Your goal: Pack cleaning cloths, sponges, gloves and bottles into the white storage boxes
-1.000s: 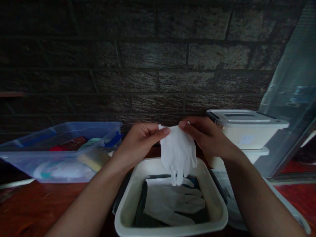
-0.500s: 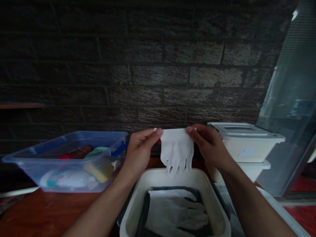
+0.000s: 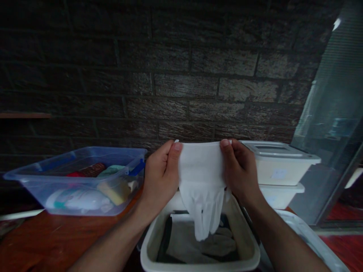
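A white cloth glove (image 3: 202, 185) hangs fingers down above a white plastic bin (image 3: 151, 241). My left hand (image 3: 160, 177) pinches the left side of its cuff, and my right hand (image 3: 241, 172) pinches the right side, so the cuff is stretched flat between them. Both hands are closed on the glove. Inside the bin lie more pale gloves (image 3: 193, 245) on dark fabric. The glove's fingertips dangle just above those in the bin.
A clear blue tub (image 3: 76, 181) with mixed items stands at the left on the red-brown table (image 3: 36, 241). Two stacked white lidded boxes (image 3: 280, 166) stand at the right. A dark brick wall (image 3: 176, 75) is behind, and a glass pane (image 3: 334, 113) at the far right.
The glove has been pulled wider and flatter at the cuff, and it now hangs lower and longer over the bin. Both hands shifted slightly closer to me.
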Demonstrator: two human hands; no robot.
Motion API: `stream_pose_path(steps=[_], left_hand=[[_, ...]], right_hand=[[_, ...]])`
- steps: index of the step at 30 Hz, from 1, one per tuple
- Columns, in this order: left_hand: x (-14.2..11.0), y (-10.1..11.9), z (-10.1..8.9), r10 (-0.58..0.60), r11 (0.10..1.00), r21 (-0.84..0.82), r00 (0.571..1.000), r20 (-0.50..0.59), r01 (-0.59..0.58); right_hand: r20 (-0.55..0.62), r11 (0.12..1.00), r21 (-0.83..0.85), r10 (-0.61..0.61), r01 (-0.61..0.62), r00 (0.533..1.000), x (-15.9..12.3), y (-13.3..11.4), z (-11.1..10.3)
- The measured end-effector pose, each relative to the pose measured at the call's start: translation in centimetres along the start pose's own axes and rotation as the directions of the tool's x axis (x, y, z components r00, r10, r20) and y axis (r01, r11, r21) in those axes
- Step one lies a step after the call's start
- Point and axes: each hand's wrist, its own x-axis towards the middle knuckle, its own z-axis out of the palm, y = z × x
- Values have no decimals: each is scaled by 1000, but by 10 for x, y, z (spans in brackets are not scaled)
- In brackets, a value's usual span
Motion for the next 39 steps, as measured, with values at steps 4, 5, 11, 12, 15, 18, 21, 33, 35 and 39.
stream_pose_path(steps=[4,5,11,12,15,18,21,33,35,39], left_hand=[[1,-3,6,-47,997,-61,998,47,50],[0,-3,9,-52,996,-63,996,78,57],[-7,4,13,6,999,49,993,116,-11],[-6,4,10,16,995,93,996,93,-25],[0,3,0,56,984,167,998,20,-58],[4,0,-2,28,993,117,999,23,-31],[2,-4,5,-72,997,-13,986,148,75],[-9,-5,17,-93,987,-125,991,91,104],[-8,-5,15,-96,988,-119,993,64,103],[-2,-4,9,-105,984,-137,993,54,112]], right_hand=[[40,998,-68,5,-2,999,-1,4,2],[68,997,-83,10,-4,998,-2,4,3],[118,991,-130,-10,25,993,-7,-2,4],[104,991,-128,-13,27,995,-6,-3,3],[43,991,-131,-23,28,999,-1,-3,-2],[19,992,-127,-20,22,1000,1,-1,-4],[55,998,-62,31,-28,998,2,2,-2],[362,911,151,311,-384,879,-2,-9,-1],[360,922,161,276,-351,891,-2,-8,-1],[276,930,207,242,-303,930,4,0,-7]])
